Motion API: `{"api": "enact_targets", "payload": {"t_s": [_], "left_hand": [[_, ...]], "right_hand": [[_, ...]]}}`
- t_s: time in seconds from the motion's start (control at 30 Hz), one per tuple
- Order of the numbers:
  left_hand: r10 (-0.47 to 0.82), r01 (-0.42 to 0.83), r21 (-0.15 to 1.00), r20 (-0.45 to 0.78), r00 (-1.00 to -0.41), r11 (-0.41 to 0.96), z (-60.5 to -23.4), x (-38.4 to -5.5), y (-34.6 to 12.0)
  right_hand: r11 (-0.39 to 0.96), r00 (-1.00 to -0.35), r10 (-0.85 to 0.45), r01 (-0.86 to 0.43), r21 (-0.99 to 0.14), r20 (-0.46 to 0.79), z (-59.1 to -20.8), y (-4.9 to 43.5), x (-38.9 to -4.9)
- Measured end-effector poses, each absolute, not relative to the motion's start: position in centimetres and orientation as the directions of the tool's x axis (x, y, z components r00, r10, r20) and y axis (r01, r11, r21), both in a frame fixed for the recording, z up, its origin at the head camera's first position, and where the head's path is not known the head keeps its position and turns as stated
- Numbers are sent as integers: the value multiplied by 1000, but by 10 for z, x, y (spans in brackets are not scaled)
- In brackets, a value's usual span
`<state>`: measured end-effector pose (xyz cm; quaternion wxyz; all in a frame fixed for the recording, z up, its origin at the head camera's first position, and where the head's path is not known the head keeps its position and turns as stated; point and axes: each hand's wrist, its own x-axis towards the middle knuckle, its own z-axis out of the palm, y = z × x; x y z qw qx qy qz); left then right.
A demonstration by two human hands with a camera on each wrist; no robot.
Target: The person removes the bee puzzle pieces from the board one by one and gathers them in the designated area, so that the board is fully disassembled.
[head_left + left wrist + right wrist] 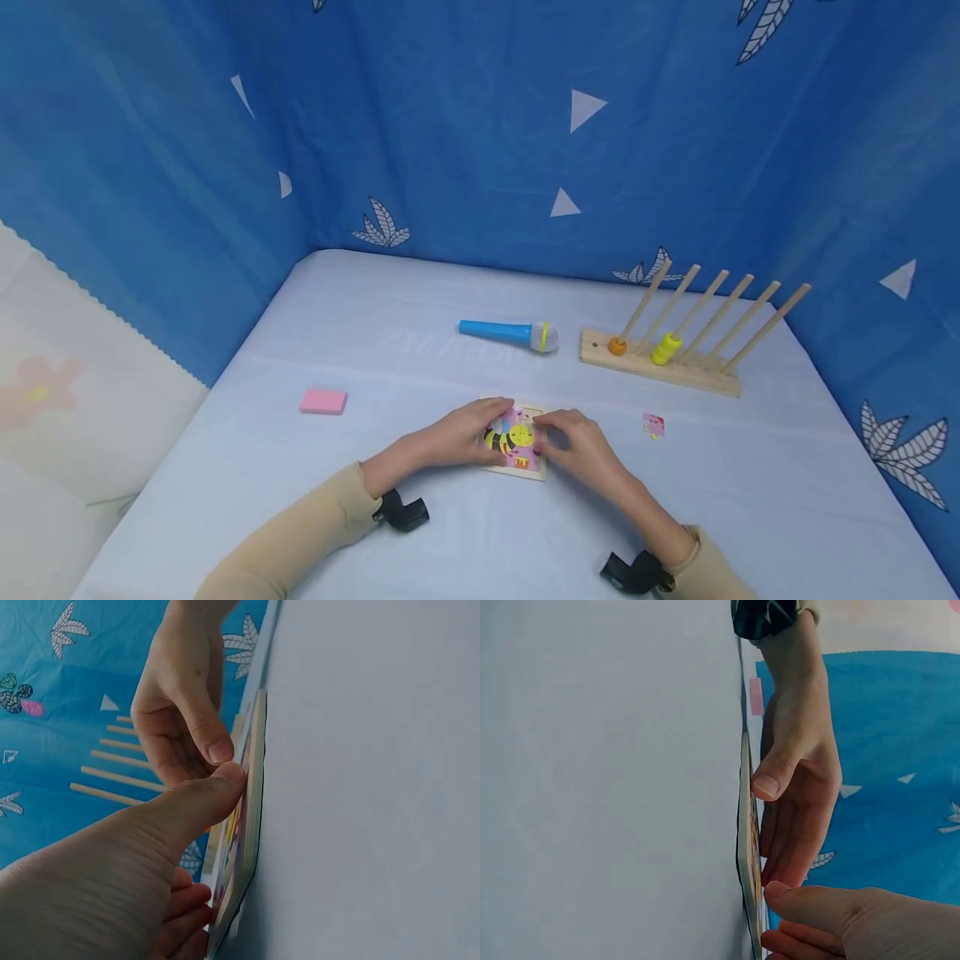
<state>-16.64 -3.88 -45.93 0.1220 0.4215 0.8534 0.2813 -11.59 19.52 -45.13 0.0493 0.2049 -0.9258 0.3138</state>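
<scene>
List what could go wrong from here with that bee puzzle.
The loose pink piece lies off to the right, apart from the bee puzzle, so it might be overlooked or brushed away by the right grip. With the left grip crowding in from the other side, a nudge could shift the pieces already laid. The left grip also covers part of the picture, so a badly seated piece there may go unnoticed.

Head view: bright, even light, slightly soft detail | wrist views: dimmer, tablecloth (375, 787) greyish | soft shadow beside board (253, 784)
</scene>
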Motion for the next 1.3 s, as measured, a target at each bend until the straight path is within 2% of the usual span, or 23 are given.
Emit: {"api": "enact_targets", "payload": {"t_s": [0.37,0.77,1.3], "left_hand": [[790,670,561,45,-612,487,-464,-165,-39],[792,675,556,48,-608,485,-468,-168,-39],[789,657,574,31,-614,489,-466,-166,-40]], "right_hand": [[717,-885,-363,-465,-519,292,-460,193,-114],[692,-895,-355,-446,-567,270,-460,192,-114],[668,-868,-392,-497,-554,305,-463,193,-115]]}}
